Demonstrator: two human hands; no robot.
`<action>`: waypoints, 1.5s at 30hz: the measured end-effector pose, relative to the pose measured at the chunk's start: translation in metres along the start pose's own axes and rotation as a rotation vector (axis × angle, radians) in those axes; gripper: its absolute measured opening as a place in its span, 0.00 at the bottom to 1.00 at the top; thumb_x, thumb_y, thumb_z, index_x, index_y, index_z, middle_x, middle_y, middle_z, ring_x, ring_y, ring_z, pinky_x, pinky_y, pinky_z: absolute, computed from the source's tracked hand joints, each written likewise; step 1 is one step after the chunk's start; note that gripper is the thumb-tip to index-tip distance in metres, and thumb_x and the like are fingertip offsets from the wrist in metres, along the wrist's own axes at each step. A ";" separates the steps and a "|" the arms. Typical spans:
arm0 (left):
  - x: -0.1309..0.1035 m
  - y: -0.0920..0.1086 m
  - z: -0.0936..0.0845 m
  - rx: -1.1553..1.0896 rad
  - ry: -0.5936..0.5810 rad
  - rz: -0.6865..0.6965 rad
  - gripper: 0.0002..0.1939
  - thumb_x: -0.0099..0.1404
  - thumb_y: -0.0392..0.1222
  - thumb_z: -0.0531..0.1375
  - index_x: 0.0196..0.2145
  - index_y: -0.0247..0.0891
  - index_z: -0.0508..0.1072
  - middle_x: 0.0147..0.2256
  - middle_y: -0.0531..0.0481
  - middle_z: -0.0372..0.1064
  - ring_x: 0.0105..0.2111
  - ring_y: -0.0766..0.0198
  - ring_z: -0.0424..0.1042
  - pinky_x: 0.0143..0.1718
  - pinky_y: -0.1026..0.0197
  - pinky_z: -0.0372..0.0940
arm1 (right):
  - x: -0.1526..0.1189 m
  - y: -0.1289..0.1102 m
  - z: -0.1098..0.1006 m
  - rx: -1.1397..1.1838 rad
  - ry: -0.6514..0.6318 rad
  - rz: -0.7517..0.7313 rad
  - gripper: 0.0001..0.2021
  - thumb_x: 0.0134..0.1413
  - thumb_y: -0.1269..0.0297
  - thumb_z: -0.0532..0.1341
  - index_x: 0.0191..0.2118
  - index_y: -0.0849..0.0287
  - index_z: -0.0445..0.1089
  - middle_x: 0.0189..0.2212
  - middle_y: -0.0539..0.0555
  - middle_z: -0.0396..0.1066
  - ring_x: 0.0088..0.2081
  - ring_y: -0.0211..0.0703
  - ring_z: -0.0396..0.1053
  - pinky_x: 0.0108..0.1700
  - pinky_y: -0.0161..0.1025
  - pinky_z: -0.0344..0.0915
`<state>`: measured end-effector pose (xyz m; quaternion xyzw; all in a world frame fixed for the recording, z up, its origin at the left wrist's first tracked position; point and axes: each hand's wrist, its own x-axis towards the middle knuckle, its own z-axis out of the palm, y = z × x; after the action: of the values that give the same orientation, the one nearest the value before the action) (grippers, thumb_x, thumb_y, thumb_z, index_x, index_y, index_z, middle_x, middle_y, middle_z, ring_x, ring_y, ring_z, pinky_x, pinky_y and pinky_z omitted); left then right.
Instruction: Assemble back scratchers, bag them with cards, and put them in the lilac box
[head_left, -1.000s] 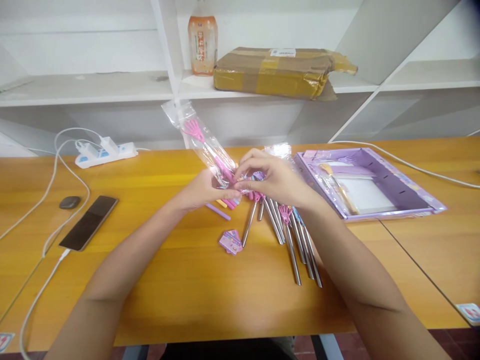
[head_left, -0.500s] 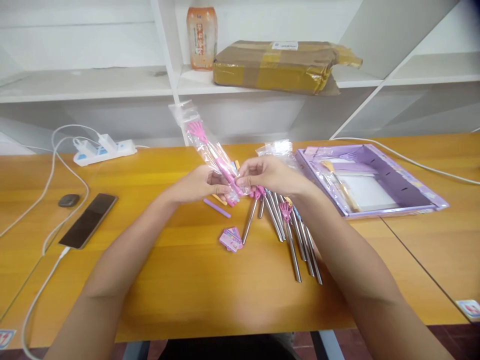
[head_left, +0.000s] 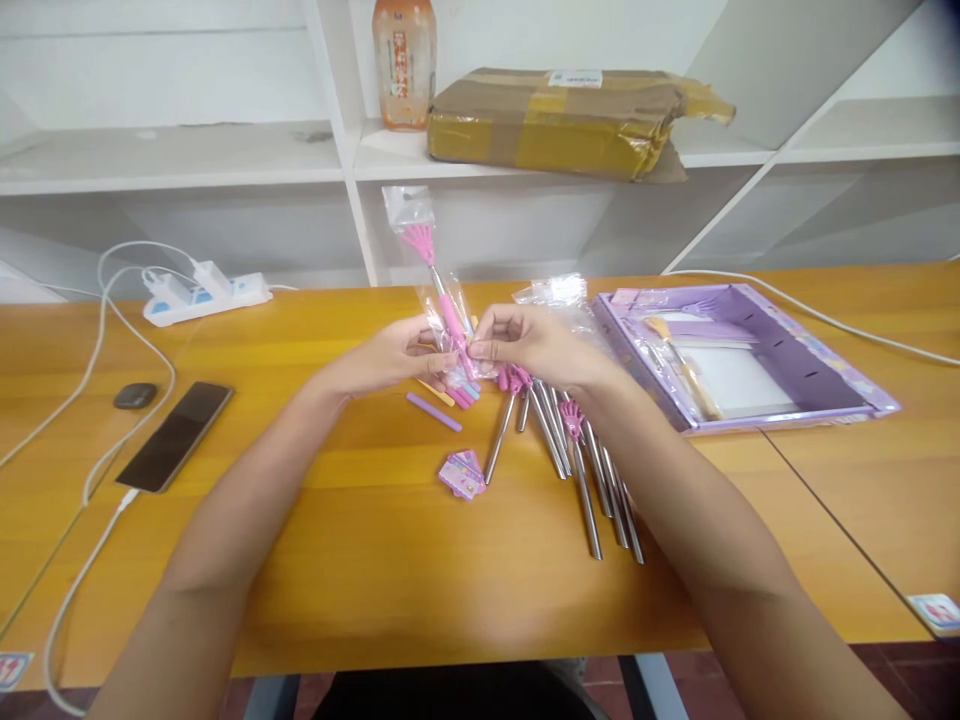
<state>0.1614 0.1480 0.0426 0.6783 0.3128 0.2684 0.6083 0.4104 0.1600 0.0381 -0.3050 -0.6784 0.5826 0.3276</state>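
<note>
A pink hand-shaped back scratcher (head_left: 451, 318) stands nearly upright in a clear plastic bag (head_left: 409, 207). My left hand (head_left: 397, 355) pinches the lower left side of the bag, and my right hand (head_left: 517, 345) grips its bottom end. Beneath and right of my hands lie several metal rods, some with pink hand-shaped heads (head_left: 572, 420). A purple tube (head_left: 434, 411) and an orange one (head_left: 436, 392) rest below my left hand. Small pink-purple cards (head_left: 463, 475) are stacked nearer to me.
A purple tray (head_left: 810, 410) with bagged scratchers sits at the right. Clear bags (head_left: 559, 292) lie behind my right hand. At the left are a phone (head_left: 176, 437), a black mouse-like object (head_left: 136, 396) and a power strip (head_left: 206, 298). The shelf holds a taped box (head_left: 555, 125) and a bottle (head_left: 405, 65).
The bagged scratcher has turned more upright, its pink head shifting to the right. My left hand has moved slightly up and left. The view has tilted down a little.
</note>
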 end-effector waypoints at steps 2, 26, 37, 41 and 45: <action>-0.002 0.001 0.002 0.002 0.022 -0.010 0.25 0.64 0.49 0.76 0.53 0.38 0.74 0.46 0.43 0.79 0.42 0.57 0.81 0.45 0.54 0.78 | 0.000 0.000 0.002 0.005 0.011 -0.016 0.20 0.53 0.51 0.79 0.34 0.58 0.72 0.27 0.49 0.76 0.29 0.36 0.73 0.33 0.36 0.71; 0.004 -0.003 -0.038 0.038 0.652 0.199 0.16 0.62 0.50 0.74 0.40 0.40 0.77 0.35 0.49 0.76 0.35 0.62 0.76 0.38 0.60 0.71 | -0.011 0.011 0.071 -0.124 -0.531 0.238 0.16 0.56 0.55 0.76 0.37 0.60 0.74 0.36 0.53 0.82 0.37 0.40 0.79 0.40 0.36 0.73; -0.014 0.004 -0.047 0.293 0.357 -0.001 0.18 0.68 0.55 0.71 0.42 0.40 0.73 0.32 0.48 0.78 0.31 0.62 0.78 0.33 0.60 0.72 | -0.011 0.025 0.083 -0.477 -0.663 0.367 0.16 0.56 0.52 0.76 0.39 0.58 0.77 0.33 0.50 0.81 0.33 0.39 0.75 0.33 0.35 0.62; -0.011 -0.002 -0.047 0.371 0.371 -0.015 0.18 0.73 0.59 0.65 0.41 0.41 0.72 0.33 0.47 0.77 0.30 0.62 0.76 0.31 0.60 0.69 | -0.016 0.009 0.069 -0.936 -0.559 0.275 0.14 0.55 0.60 0.78 0.37 0.60 0.75 0.36 0.53 0.76 0.35 0.41 0.68 0.33 0.38 0.54; -0.010 -0.006 -0.047 0.435 0.437 0.018 0.16 0.77 0.58 0.60 0.44 0.42 0.72 0.36 0.48 0.76 0.34 0.62 0.75 0.33 0.61 0.67 | -0.016 0.003 0.067 -1.085 -0.612 0.273 0.19 0.51 0.65 0.79 0.46 0.63 0.77 0.45 0.58 0.75 0.37 0.43 0.67 0.33 0.39 0.50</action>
<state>0.1194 0.1711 0.0426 0.7215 0.4805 0.3399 0.3647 0.3665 0.1076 0.0263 -0.3310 -0.8949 0.2534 -0.1592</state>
